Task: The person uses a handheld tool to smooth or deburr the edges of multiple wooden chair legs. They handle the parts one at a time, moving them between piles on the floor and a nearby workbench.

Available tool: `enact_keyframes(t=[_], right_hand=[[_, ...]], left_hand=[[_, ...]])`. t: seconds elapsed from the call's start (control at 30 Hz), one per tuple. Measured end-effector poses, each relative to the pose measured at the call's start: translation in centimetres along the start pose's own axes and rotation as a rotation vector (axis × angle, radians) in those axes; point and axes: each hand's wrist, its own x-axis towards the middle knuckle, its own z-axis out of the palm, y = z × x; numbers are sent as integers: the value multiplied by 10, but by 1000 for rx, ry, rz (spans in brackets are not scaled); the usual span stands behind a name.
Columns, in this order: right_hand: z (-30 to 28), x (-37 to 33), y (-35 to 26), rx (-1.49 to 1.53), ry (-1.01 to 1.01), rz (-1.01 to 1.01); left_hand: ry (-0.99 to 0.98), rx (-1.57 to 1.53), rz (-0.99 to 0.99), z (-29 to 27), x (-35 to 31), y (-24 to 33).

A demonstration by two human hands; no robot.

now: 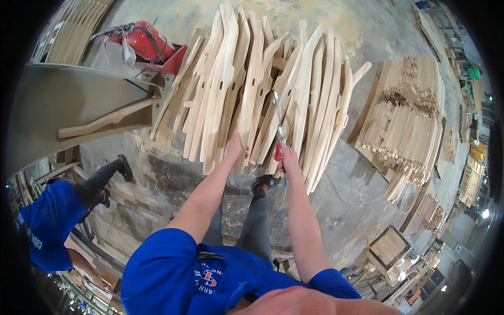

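Observation:
Many long, curved pale wooden pieces (212,100), some with slots cut through them, lie side by side in front of me. My left hand (235,147) is closed round the near end of one wooden piece (245,115) in the middle of the row; its fingertips show on the far side. In my right hand (288,158) is a silver metal tool (281,134) with a red grip and a long thin front part. This tool points away from me over the wood, and its exact kind is unclear. A thin hose-like line hangs below that hand.
At left, a grey metal surface (79,94) bears one curved piece; behind it a red tank (149,42) sits in a red tray. A co-worker in blue (52,220) stands at lower left. Stacked wooden strips (401,126) fill the right side. Cables (362,236) cross the floor.

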Motion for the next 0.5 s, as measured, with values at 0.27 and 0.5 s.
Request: enact_keyframes(t=[0.27, 0.5], right_hand=[[11, 47, -39, 81, -142, 97], [3, 50, -59, 80, -232, 80]], left_hand=[[254, -26, -125, -24, 47, -12], [780, 540, 171, -21, 7, 3]])
